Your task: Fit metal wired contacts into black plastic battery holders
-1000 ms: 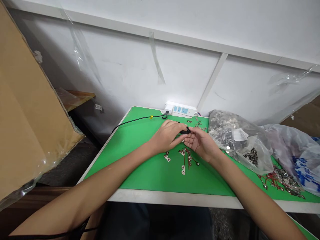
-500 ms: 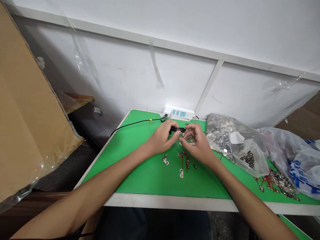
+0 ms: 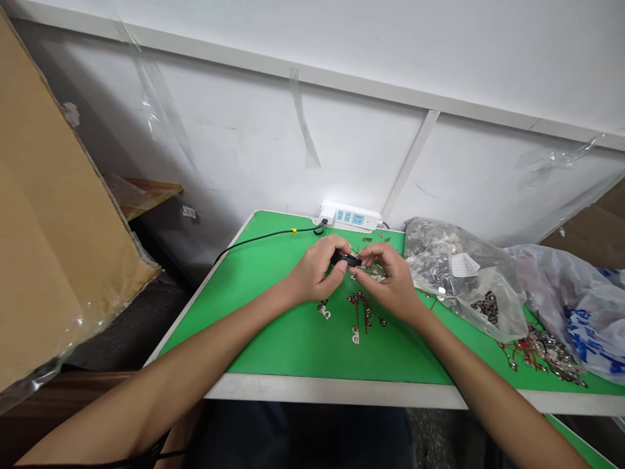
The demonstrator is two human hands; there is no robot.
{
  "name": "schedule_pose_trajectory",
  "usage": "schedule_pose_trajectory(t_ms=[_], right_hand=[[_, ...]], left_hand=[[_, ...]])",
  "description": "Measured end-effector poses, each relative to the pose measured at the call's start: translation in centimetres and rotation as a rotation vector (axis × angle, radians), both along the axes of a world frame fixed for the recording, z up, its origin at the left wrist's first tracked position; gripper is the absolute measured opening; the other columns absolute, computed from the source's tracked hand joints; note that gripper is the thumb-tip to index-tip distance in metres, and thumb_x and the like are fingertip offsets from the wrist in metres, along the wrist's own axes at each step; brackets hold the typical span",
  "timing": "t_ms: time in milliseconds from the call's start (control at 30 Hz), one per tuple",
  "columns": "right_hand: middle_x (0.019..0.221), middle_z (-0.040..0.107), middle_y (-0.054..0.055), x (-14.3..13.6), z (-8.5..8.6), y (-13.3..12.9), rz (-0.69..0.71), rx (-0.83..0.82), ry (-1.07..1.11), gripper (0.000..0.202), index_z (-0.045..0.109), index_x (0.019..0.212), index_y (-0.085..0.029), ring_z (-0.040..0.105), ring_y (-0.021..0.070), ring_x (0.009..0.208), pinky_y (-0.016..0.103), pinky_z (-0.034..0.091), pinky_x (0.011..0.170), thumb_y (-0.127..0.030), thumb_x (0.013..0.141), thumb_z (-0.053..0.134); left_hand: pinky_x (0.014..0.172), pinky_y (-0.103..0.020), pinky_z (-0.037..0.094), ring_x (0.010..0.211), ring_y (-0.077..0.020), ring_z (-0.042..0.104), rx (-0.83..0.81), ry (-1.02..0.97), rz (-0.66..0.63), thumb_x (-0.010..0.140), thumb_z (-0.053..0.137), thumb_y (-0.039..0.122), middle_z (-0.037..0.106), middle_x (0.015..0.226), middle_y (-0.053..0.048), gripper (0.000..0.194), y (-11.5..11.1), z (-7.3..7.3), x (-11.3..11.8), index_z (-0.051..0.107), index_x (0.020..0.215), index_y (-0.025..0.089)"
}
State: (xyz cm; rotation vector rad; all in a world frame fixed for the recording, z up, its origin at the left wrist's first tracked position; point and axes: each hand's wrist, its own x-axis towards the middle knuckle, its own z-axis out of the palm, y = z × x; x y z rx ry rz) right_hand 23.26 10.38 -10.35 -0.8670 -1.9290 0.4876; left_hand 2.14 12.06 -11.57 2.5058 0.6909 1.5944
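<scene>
My left hand [image 3: 322,266] grips a small black plastic part [image 3: 347,260] between thumb and fingers, held just above the green tabletop [image 3: 283,339]. At its right end, the fingertips of my right hand [image 3: 385,273] are closed in a pinch; whether they hold a tiny piece there is too small to tell. Below the hands lie small metal contact plates [image 3: 355,335] and red-wired contacts [image 3: 367,314]. Another little group of metal contacts [image 3: 323,310] rests under my left wrist. More pieces lie behind my right hand, partly hidden.
A white power strip [image 3: 350,216] with a plugged-in black cable [image 3: 263,236] stands against the wall. On the right are a clear bag of metal parts [image 3: 454,267], a white bag with blue print [image 3: 576,306] and a pile of wired contacts [image 3: 547,355]. Cardboard [image 3: 63,215] rises at left.
The black part has turned in my left hand and now shows a rounder side. My right fingertips have moved slightly and stay close to its end. The view has shifted a little.
</scene>
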Motion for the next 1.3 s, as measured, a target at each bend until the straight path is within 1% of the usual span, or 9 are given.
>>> schedule_pose_trajectory(t_ms=[100,233,367,467,600,800,933,1067,1300], right_hand=[[0.102,0.067,0.005,0.0,0.0,-0.1,0.038,-0.005,0.026,0.019,0.062,0.108,-0.029,0.066,0.0218,0.09,0.04,0.058,0.085,-0.037,0.095,0.072],[0.102,0.066,0.005,-0.1,-0.2,-0.1,0.072,-0.035,0.034,0.013,0.062,0.106,-0.028,0.066,0.021,0.09,0.039,0.058,0.085,-0.033,0.096,0.069],[0.099,0.064,0.003,-0.2,-0.3,0.0,0.154,-0.007,0.081,0.011,0.062,0.105,-0.027,0.063,0.0189,0.086,0.036,0.056,0.08,-0.026,0.096,0.07],[0.1,0.063,0.003,-0.2,-0.3,0.0,0.189,-0.028,0.112,0.012,0.063,0.105,-0.027,0.062,0.0181,0.087,0.035,0.055,0.081,-0.023,0.096,0.07],[0.101,0.062,0.003,-0.3,-0.3,-0.1,0.217,-0.065,0.144,0.013,0.064,0.105,-0.027,0.062,0.0171,0.087,0.034,0.056,0.082,-0.022,0.096,0.071],[0.099,0.062,0.001,-0.5,-0.5,-0.3,0.214,-0.121,0.2,0.016,0.061,0.106,-0.027,0.063,0.0157,0.084,0.032,0.056,0.079,-0.022,0.095,0.073],[0.098,0.062,0.001,-0.5,-0.5,-0.3,0.219,-0.102,0.189,0.015,0.061,0.104,-0.027,0.063,0.0158,0.085,0.032,0.056,0.08,-0.021,0.095,0.072],[0.099,0.061,0.002,-0.5,-0.5,-0.2,0.209,-0.091,0.174,0.014,0.062,0.103,-0.027,0.062,0.0164,0.086,0.033,0.056,0.079,-0.021,0.095,0.072],[0.099,0.06,0.001,-0.5,-0.5,-0.4,0.225,-0.11,0.214,0.015,0.064,0.105,-0.029,0.062,0.0158,0.085,0.032,0.057,0.079,-0.023,0.095,0.073]], left_hand=[[0.075,-0.032,0.05,0.084,-0.0174,0.058,-0.007,-0.013,0.004,0.101,0.052,0.03,0.061,0.097,-0.005,0.014,-0.2,0.1,0.2,0.052,0.111,0.02],[0.072,-0.031,0.048,0.079,-0.016,0.056,-0.063,-0.022,0.036,0.096,0.062,0.034,0.06,0.09,-0.002,0.019,-0.4,0.4,0.6,0.05,0.103,0.022],[0.071,-0.03,0.047,0.077,-0.0146,0.056,-0.1,-0.065,0.002,0.093,0.068,0.032,0.057,0.087,0.0,0.023,-0.5,0.4,0.9,0.048,0.1,0.023],[0.072,-0.03,0.047,0.078,-0.0143,0.057,-0.125,-0.107,-0.027,0.091,0.071,0.029,0.054,0.087,0.001,0.026,-0.5,0.2,1.0,0.047,0.098,0.023],[0.072,-0.029,0.047,0.079,-0.0143,0.057,-0.171,-0.144,-0.048,0.09,0.071,0.028,0.052,0.087,0.001,0.028,-0.6,0.1,1.2,0.044,0.096,0.023],[0.072,-0.029,0.047,0.079,-0.0139,0.056,-0.184,-0.144,-0.047,0.091,0.07,0.027,0.051,0.088,0.001,0.026,-0.7,0.1,1.2,0.045,0.096,0.023],[0.072,-0.029,0.047,0.079,-0.0137,0.056,-0.167,-0.137,-0.046,0.091,0.07,0.026,0.05,0.088,0.001,0.026,-0.6,0.0,1.2,0.044,0.096,0.023],[0.072,-0.029,0.047,0.079,-0.0138,0.056,-0.186,-0.125,-0.044,0.092,0.069,0.027,0.05,0.088,0.001,0.026,-0.5,-0.1,1.1,0.044,0.097,0.023],[0.072,-0.029,0.047,0.079,-0.0132,0.056,-0.218,-0.139,-0.11,0.095,0.068,0.028,0.049,0.089,0.002,0.027,-0.4,-0.2,1.0,0.041,0.098,0.024]])
